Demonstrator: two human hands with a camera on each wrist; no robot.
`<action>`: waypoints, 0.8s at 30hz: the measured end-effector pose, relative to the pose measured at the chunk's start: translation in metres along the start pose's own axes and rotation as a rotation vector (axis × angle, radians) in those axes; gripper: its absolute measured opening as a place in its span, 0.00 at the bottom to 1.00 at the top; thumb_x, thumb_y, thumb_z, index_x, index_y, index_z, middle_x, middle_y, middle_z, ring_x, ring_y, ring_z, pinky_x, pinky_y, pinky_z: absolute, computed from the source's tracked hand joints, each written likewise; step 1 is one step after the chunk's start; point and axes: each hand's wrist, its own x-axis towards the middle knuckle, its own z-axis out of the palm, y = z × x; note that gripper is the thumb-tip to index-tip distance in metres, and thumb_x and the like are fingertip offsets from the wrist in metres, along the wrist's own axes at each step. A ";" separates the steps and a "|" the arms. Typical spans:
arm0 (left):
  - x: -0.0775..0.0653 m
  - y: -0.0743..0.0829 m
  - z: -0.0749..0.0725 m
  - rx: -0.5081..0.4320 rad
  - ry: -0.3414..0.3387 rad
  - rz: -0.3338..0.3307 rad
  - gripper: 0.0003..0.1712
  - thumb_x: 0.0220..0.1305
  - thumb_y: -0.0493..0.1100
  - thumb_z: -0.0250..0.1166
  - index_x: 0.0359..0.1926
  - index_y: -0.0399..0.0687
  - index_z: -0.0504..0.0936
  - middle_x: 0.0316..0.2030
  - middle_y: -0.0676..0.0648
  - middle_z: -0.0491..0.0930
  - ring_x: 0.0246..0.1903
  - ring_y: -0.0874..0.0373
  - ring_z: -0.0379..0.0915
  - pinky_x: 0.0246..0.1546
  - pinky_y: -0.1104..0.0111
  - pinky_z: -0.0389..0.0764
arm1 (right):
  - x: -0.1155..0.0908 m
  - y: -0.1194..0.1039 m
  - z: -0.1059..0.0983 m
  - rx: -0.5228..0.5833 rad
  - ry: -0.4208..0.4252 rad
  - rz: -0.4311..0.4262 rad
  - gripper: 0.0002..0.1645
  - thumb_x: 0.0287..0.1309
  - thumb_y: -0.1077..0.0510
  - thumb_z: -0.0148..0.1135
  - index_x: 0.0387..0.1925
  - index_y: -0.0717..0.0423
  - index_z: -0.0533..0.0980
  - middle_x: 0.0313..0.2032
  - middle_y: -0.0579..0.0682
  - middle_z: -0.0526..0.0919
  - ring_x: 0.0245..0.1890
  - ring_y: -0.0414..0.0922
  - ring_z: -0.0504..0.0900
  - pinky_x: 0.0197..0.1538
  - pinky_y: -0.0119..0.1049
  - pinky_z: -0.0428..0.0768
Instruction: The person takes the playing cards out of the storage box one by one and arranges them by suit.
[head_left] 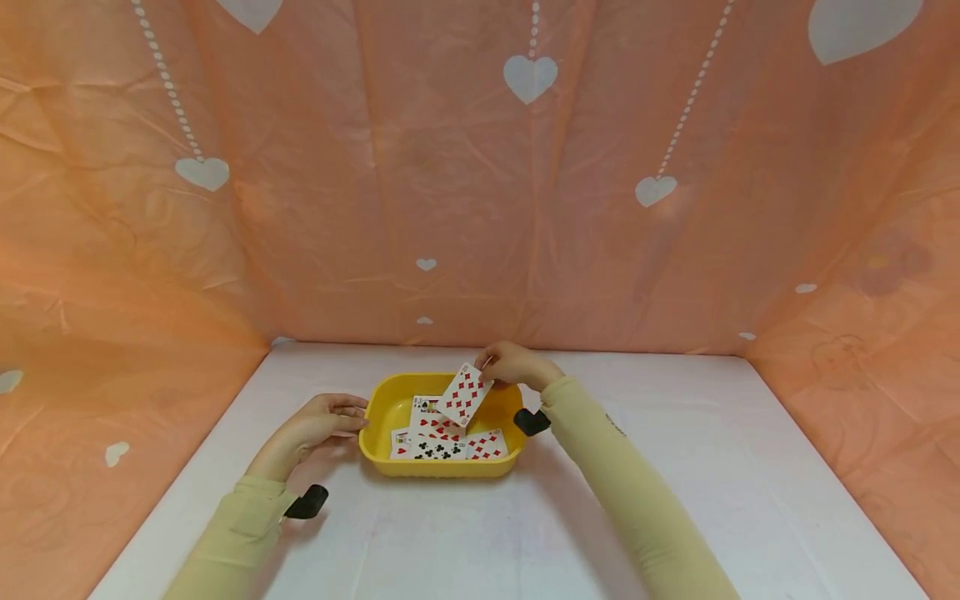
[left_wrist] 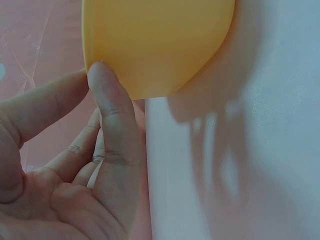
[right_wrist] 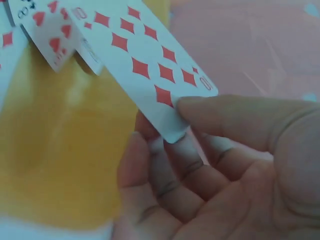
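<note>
My right hand point(head_left: 517, 364) pinches one corner of a playing card with red diamonds point(head_left: 463, 396) between thumb and fingers. The card is tilted, face visible, above the yellow plastic basin point(head_left: 442, 469). In the right wrist view the thumb lies on the face of the diamonds card point(right_wrist: 142, 65), with the other fingers curled behind it. My left hand point(head_left: 321, 423) is at the basin's left end. In the left wrist view its thumb and index finger meet at the rim of the basin point(left_wrist: 165, 45), the thumb on the outer wall.
Several playing cards lie face up in the basin, among them a clubs card point(head_left: 438, 449), a hearts card point(head_left: 441, 427) and another diamonds card point(head_left: 487, 446). The basin stands on a white table point(head_left: 637, 542). An orange curtain with white hearts point(head_left: 450, 183) encloses the back and sides.
</note>
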 end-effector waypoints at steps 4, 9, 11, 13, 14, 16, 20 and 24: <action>0.001 0.002 0.001 0.009 0.016 -0.013 0.27 0.61 0.34 0.65 0.59 0.25 0.67 0.39 0.42 0.77 0.34 0.56 0.77 0.44 0.58 0.80 | -0.015 0.003 -0.024 0.100 -0.003 -0.017 0.11 0.60 0.68 0.57 0.46 0.66 0.73 0.38 0.55 0.78 0.35 0.47 0.79 0.46 0.46 0.80; 0.001 0.000 0.001 0.015 0.021 -0.019 0.28 0.61 0.34 0.65 0.59 0.26 0.67 0.40 0.42 0.77 0.34 0.55 0.77 0.43 0.58 0.80 | -0.032 0.016 -0.052 0.232 0.013 -0.047 0.13 0.63 0.68 0.53 0.49 0.68 0.71 0.42 0.58 0.76 0.41 0.50 0.78 0.50 0.51 0.77; 0.001 -0.001 0.001 0.014 0.016 -0.013 0.28 0.61 0.34 0.65 0.59 0.25 0.67 0.41 0.41 0.77 0.35 0.55 0.78 0.43 0.58 0.80 | -0.038 0.023 -0.061 0.255 0.024 -0.053 0.14 0.64 0.69 0.52 0.51 0.69 0.70 0.43 0.59 0.76 0.41 0.50 0.78 0.51 0.51 0.77; 0.001 -0.003 0.001 0.009 0.014 -0.006 0.27 0.61 0.33 0.64 0.59 0.25 0.67 0.41 0.41 0.77 0.35 0.55 0.78 0.43 0.58 0.80 | -0.044 0.030 -0.069 0.261 0.036 -0.051 0.16 0.64 0.69 0.51 0.53 0.70 0.69 0.43 0.59 0.76 0.41 0.50 0.78 0.51 0.51 0.76; 0.001 -0.003 0.001 0.010 0.014 -0.004 0.27 0.61 0.33 0.64 0.59 0.25 0.67 0.41 0.41 0.77 0.35 0.55 0.77 0.43 0.58 0.80 | -0.046 0.034 -0.072 0.266 0.043 -0.048 0.17 0.64 0.70 0.50 0.54 0.71 0.69 0.43 0.59 0.76 0.41 0.50 0.78 0.52 0.52 0.76; 0.001 -0.004 0.001 0.008 0.017 0.001 0.27 0.61 0.33 0.64 0.59 0.25 0.67 0.41 0.40 0.78 0.35 0.55 0.77 0.43 0.58 0.80 | -0.050 0.040 -0.078 0.271 0.058 -0.042 0.19 0.63 0.71 0.50 0.55 0.72 0.68 0.43 0.59 0.76 0.40 0.49 0.78 0.53 0.52 0.75; 0.001 -0.004 0.001 -0.002 0.023 0.000 0.27 0.61 0.34 0.65 0.58 0.25 0.68 0.42 0.40 0.78 0.35 0.54 0.78 0.42 0.58 0.80 | -0.058 0.054 -0.086 0.296 0.084 -0.031 0.20 0.62 0.72 0.51 0.56 0.74 0.67 0.41 0.58 0.76 0.39 0.47 0.78 0.54 0.53 0.74; 0.002 -0.004 0.001 -0.004 0.027 0.025 0.26 0.61 0.34 0.64 0.56 0.23 0.69 0.41 0.40 0.80 0.34 0.55 0.79 0.40 0.60 0.81 | -0.062 0.071 -0.089 0.322 0.103 -0.011 0.20 0.60 0.72 0.52 0.54 0.74 0.68 0.40 0.55 0.77 0.38 0.46 0.78 0.53 0.52 0.74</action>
